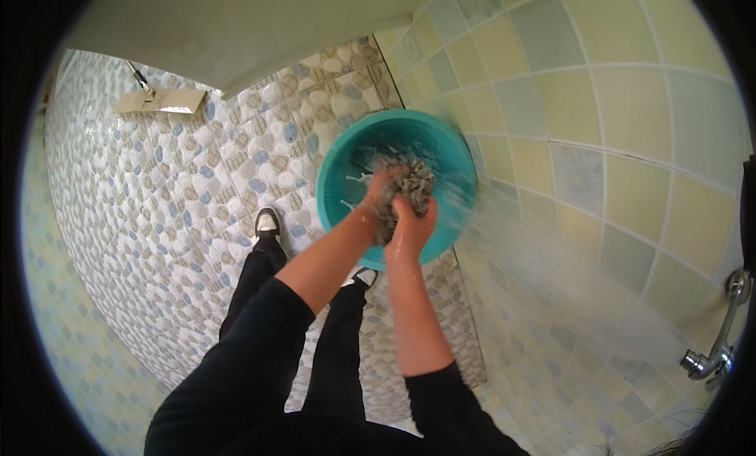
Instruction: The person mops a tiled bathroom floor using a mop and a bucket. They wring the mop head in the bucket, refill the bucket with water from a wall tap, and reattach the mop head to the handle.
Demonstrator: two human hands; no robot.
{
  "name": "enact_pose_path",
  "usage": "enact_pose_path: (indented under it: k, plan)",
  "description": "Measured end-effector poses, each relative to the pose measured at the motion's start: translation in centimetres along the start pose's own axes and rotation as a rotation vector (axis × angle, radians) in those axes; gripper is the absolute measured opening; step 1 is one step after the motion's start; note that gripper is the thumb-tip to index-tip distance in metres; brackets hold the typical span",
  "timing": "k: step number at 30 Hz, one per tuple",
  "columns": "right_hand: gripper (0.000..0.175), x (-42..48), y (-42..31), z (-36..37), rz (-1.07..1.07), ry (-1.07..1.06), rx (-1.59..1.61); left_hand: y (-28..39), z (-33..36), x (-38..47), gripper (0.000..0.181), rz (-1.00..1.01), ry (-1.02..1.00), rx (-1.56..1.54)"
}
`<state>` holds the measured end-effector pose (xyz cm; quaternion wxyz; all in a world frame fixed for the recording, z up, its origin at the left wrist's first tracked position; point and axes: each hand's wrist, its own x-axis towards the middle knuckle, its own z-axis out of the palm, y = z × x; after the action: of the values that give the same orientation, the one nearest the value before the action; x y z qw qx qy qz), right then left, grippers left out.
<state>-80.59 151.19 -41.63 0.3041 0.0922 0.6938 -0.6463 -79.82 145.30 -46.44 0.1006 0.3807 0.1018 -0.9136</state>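
A sodden grey cloth bundle [407, 187], ruffled or stringy in texture, is bunched between both of my hands over a round teal plastic basin [459, 138]. My left hand [377, 197] grips it from the left, its fingers blurred and partly hidden by the material. On the near right side, my right hand [412, 225] clasps it with the thumb across the front. A blurred spray of water [520, 225] slants in from the right toward the basin, and splashes show around the bundle. Whether the bundle is a rag or a mop head is unclear.
A chrome tap [706, 361] projects from the tiled wall [632, 107] at right. The pebble-patterned floor [177, 220] looks wet. A flat-headed floor tool [159, 101] rests at upper left, near a pale panel [248, 31]. My shoes [267, 222] stand close to the basin.
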Motion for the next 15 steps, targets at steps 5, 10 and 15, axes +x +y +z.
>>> enact_pose_path:
  k: [5,10,15]
  plan:
    - [0.04,9.1,0.6,-7.7,0.298,-0.177,0.485,-4.3,1.1,-1.1,0.029,0.246,0.133,0.445]
    - [0.029,1.1,1.6,-3.8,-0.009,0.21,0.276,-1.0,0.4,1.3,0.032,0.203,0.196,0.512]
    - [0.032,7.6,5.9,-10.4,0.138,-0.29,0.39,-3.3,-1.5,-1.3,0.035,0.311,-0.002,0.672]
